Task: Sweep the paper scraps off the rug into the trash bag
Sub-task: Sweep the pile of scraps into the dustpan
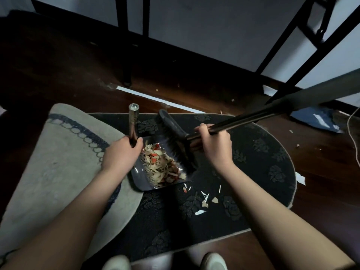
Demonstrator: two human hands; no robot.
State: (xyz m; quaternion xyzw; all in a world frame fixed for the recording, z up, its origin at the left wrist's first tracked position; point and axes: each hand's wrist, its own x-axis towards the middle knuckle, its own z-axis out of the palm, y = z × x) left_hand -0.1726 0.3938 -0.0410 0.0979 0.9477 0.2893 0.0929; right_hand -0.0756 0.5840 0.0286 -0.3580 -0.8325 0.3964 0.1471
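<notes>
A dark oval rug (259,158) with a flower pattern lies in front of me. On it sits a grey dustpan (141,181) heaped with paper scraps (161,166). My left hand (121,154) grips the dustpan's upright metal handle (133,121). My right hand (213,144) grips the dark handle of a broom, low near its head. The broom's black bristle head (173,141) rests against the far right side of the dustpan. Several loose white scraps (204,199) lie on the rug just in front of the dustpan's lip. No trash bag is in view.
A beige rug (48,162) overlaps the dark one on the left. Dark wood floor surrounds both, with stray scraps (300,178) at the right. Black furniture legs (126,55) stand behind, a blue paper (319,119) and a white cord (352,137) lie far right. My shoes (213,261) show at the bottom.
</notes>
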